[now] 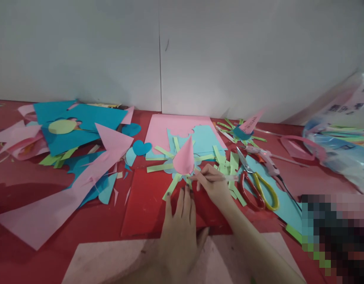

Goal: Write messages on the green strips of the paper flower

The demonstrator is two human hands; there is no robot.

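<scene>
Pinching a pen (230, 178), right hand (213, 187) flanks pointed pink cone (184, 158); left hand (179, 227) lies spread.

Unreadable, perhaps Chinese characters on plastic bag (344, 148) and rear pink cone (251, 123).

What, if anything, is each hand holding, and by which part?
The right hand holds a pen toward its tip end; the left hand is spread palm down, holding nothing visible.

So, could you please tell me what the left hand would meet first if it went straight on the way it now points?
The left hand would likely meet the green paper strips first, which it may be touching, then the pink paper cone; depth is hard to judge.
</scene>
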